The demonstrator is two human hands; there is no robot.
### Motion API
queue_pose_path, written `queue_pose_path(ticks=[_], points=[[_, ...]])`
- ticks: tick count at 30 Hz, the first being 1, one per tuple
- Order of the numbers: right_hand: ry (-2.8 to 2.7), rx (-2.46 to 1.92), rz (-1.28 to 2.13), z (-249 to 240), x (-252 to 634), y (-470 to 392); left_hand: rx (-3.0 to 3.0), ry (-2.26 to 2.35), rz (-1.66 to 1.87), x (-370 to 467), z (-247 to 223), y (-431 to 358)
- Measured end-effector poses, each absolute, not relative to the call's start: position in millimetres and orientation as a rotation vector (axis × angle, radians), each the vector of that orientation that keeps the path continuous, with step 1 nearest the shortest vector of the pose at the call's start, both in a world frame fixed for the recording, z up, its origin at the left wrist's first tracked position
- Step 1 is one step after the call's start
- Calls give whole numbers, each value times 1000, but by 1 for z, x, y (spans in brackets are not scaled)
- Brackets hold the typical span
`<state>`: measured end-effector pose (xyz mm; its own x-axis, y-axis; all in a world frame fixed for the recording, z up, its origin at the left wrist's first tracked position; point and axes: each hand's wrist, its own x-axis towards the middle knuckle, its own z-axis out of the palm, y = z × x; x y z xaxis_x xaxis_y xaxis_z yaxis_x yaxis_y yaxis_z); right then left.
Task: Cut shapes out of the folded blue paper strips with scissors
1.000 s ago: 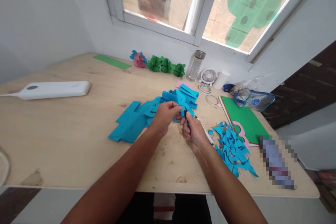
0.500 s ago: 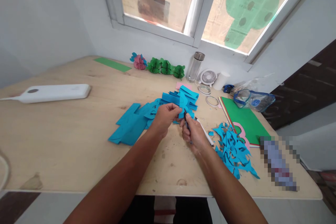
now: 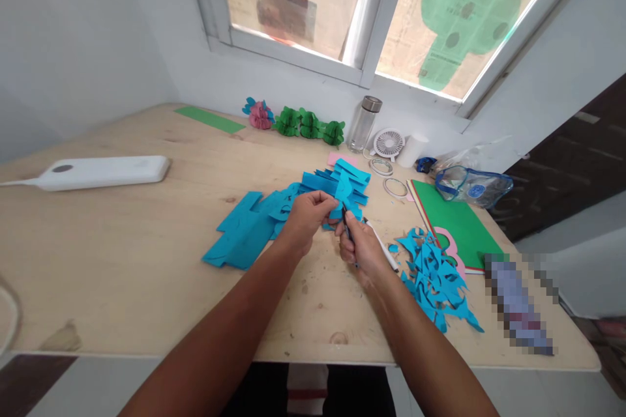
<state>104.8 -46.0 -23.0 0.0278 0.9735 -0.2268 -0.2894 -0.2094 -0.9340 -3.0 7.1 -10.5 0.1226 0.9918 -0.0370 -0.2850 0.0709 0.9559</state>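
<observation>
My left hand (image 3: 312, 215) pinches a small piece of blue paper (image 3: 343, 190) between thumb and fingers, above the middle of the table. My right hand (image 3: 359, 240) is closed round a pair of scissors (image 3: 347, 225), whose dark blades meet the paper's lower edge; most of the handles are hidden in the fingers. Behind and left of my hands lie folded blue paper strips (image 3: 247, 234), some with curved outlines. Just right of my right hand is a white marker (image 3: 382, 246), and beyond it a heap of blue paper scraps (image 3: 435, 280).
A white power strip (image 3: 105, 172) lies at left. Along the back stand green paper figures (image 3: 309, 124), a glass bottle (image 3: 363, 127) and a small white fan (image 3: 388, 143). Tape rolls (image 3: 395, 188), green paper sheets (image 3: 457, 225) and a clear pouch (image 3: 474, 186) are at right.
The scissor blades look slightly more closed on the blue paper, and the paper's lower edge has shifted a little. Both hands stay in nearly the same place.
</observation>
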Motion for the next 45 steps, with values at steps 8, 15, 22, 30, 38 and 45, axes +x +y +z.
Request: queue_pose_path(ticks=[8,15,22,30,38,45], points=[[-855,-1191,1441,-22,107,-45,1021,934,1186,-4,-10,7],[-857,-1195,1442,-24,107,-44,1012,968,1173,-4,-8,7],[-866,-1182,1442,-24,106,-46,989,973,1190,-4,-13,10],[-815,-1175,1449,-24,105,-45,957,908,1171,1,-11,4],[-829,-1177,1457,-25,106,-45,946,924,1214,1,-11,6],[-834,-1169,1450,-24,105,-46,994,930,1182,1,-13,7]])
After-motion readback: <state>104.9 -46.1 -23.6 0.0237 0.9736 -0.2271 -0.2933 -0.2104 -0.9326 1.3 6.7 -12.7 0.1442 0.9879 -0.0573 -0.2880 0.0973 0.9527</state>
